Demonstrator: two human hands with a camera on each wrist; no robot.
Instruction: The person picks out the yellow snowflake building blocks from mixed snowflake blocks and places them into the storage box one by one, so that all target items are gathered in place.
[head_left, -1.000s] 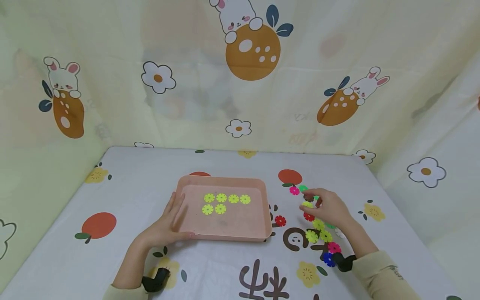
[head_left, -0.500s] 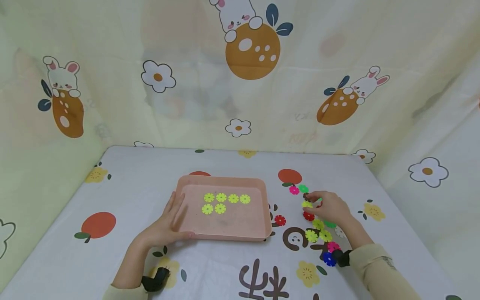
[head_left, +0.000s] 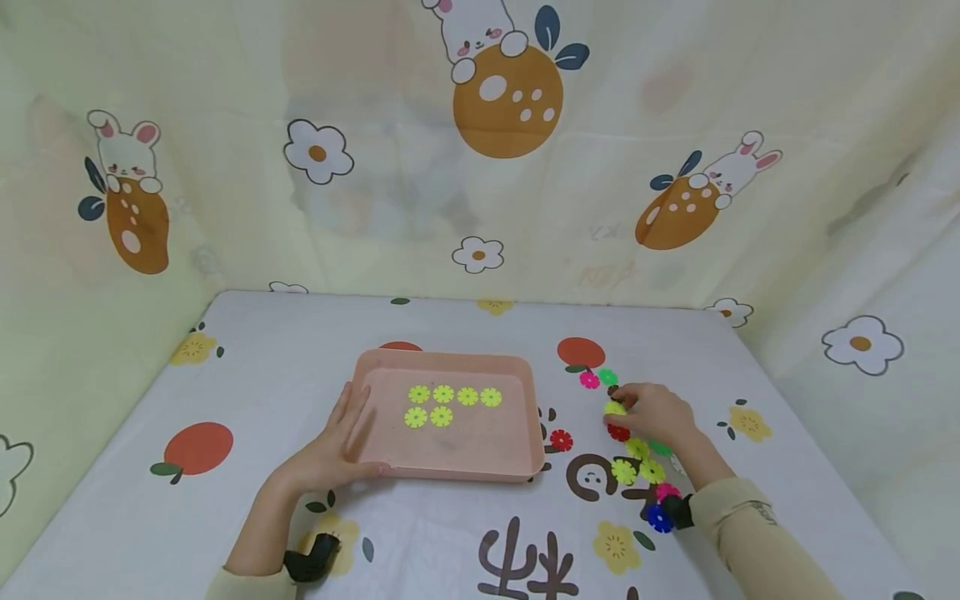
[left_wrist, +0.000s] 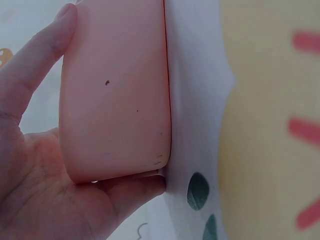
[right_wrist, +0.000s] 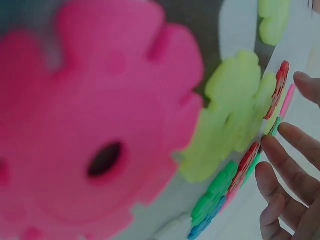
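Note:
My left hand (head_left: 330, 454) holds the near left corner of a shallow pink tray (head_left: 480, 458), thumb at the front and fingers along the left side. The left wrist view shows the thumb and fingers around the tray's outer wall (left_wrist: 115, 100). Several yellow-green flower-shaped plastic pieces (head_left: 441, 416) lie inside in two rows. My right hand (head_left: 660, 414) is low over loose pieces, its thumb and index fingertip on either side of a yellow-green flower piece (head_left: 615, 408). In the right wrist view, the fingers (right_wrist: 295, 165) are loosely bent, with a gap between thumb and index finger.
Loose flower pieces spread right of the tray: a red piece (head_left: 561, 440), a pink piece (head_left: 589, 380), a blue piece (head_left: 660, 518) and yellow-green ones (head_left: 623, 472). Some lie hidden under my right hand. A printed cloth (head_left: 300, 333) covers the table; a curtain (head_left: 375, 225) hangs behind.
The right hand has lowered slightly, and its thumb and index finger have drawn closer around the yellow-green flower piece. The left hand and the tray stay where they were.

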